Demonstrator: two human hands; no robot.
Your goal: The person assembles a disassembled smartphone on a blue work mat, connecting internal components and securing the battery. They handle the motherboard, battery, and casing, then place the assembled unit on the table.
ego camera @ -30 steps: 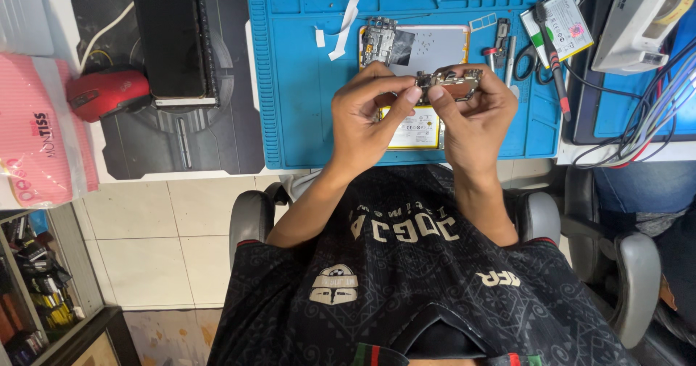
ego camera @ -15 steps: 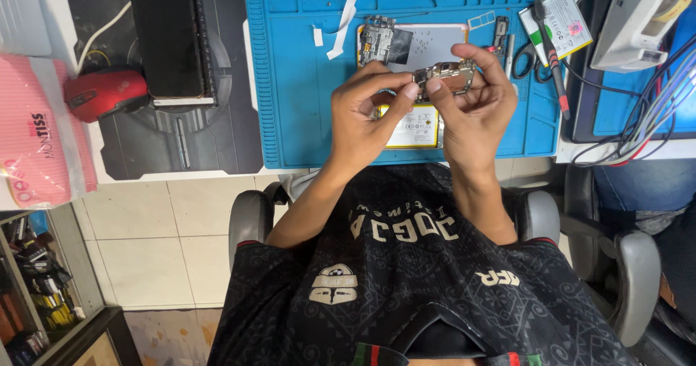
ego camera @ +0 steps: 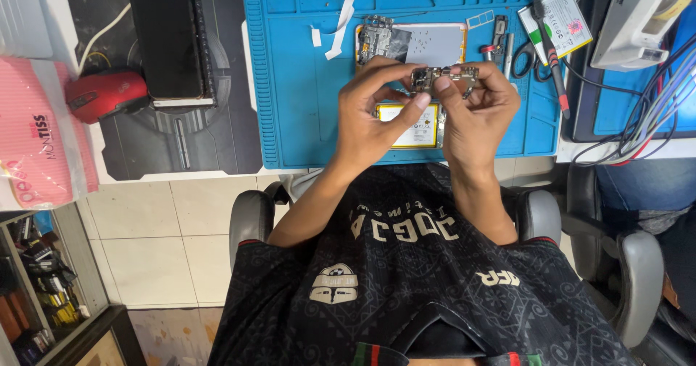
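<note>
Circuit board [ego camera: 444,78]: now raised slightly higher above blue mat [ego camera: 290,83], pinched between left hand [ego camera: 373,116] and right hand [ego camera: 475,112]; inspection under way.

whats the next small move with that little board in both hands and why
Probably lower the small circuit board toward the opened phone on the blue mat. Both the left hand and right hand pinch it just above that phone.

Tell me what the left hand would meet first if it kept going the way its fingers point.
The left hand points up and right, fingertips already on the small circuit board held with the right hand. Past it, probably the opened phone on the blue mat, though depth is unclear.
</note>
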